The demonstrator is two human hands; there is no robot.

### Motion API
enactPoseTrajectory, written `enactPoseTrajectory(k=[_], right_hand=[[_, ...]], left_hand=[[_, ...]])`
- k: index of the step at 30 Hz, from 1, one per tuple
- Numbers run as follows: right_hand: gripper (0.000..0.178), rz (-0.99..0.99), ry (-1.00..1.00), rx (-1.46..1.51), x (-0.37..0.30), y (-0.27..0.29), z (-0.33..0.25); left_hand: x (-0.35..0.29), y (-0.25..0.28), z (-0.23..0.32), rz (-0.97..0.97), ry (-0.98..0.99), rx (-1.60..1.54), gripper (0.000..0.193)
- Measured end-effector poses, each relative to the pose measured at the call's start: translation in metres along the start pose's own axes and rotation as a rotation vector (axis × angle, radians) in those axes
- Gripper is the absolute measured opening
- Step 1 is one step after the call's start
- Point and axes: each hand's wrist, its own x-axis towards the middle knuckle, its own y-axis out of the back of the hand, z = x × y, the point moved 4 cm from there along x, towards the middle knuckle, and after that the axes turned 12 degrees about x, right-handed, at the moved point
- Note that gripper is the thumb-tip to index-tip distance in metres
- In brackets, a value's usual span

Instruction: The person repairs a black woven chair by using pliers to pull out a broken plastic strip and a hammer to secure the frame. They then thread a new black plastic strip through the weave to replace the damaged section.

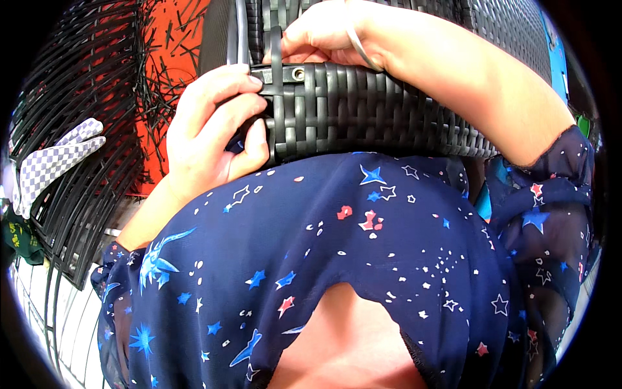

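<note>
A black woven plastic rattan frame (pixel 363 107) lies across in front of my body, close against my shirt. My left hand (pixel 204 129) is closed on its left end, thumb below and fingers bent over the corner. Beside those fingertips, a flat black plastic strip (pixel 277 97) stands upright across the weave, near a metal-rimmed hole (pixel 298 74). My right hand (pixel 330 29) reaches over the frame from the right, its fingers curled behind the upper edge next to the strip. Whatever those fingers pinch is hidden.
Long black strands (pixel 78 84) fan out at the left, with a grey-and-white checkered cloth piece (pixel 55 162) on them. Black offcuts litter a red surface (pixel 172 32). A grey tube (pixel 243 32) runs beyond my left hand. More weave (pixel 512 39) extends to the far right.
</note>
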Motion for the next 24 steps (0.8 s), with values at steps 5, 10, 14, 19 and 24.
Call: enactPoseTrajectory(k=[5,10,14,19,24], right_hand=[[0.034,-0.142,0.183,-0.183,-0.043,-0.004,-0.021],[0.037,-0.26,0.313,-0.323,-0.062,-0.005,-0.032],[0.039,-0.32,0.369,-0.4,-0.065,-0.007,-0.036],[0.042,-0.362,0.397,-0.45,-0.069,-0.005,-0.034],[0.039,-0.379,0.407,-0.5,-0.067,-0.002,-0.035]], left_hand=[[0.018,0.006,0.002,-0.107,0.1,0.158,0.038],[0.035,0.009,0.005,-0.21,0.062,0.192,0.029],[0.035,0.014,0.006,-0.238,0.044,0.233,0.028],[0.036,0.012,0.005,-0.217,0.035,0.202,0.024],[0.039,0.012,0.005,-0.212,0.023,0.21,0.024]])
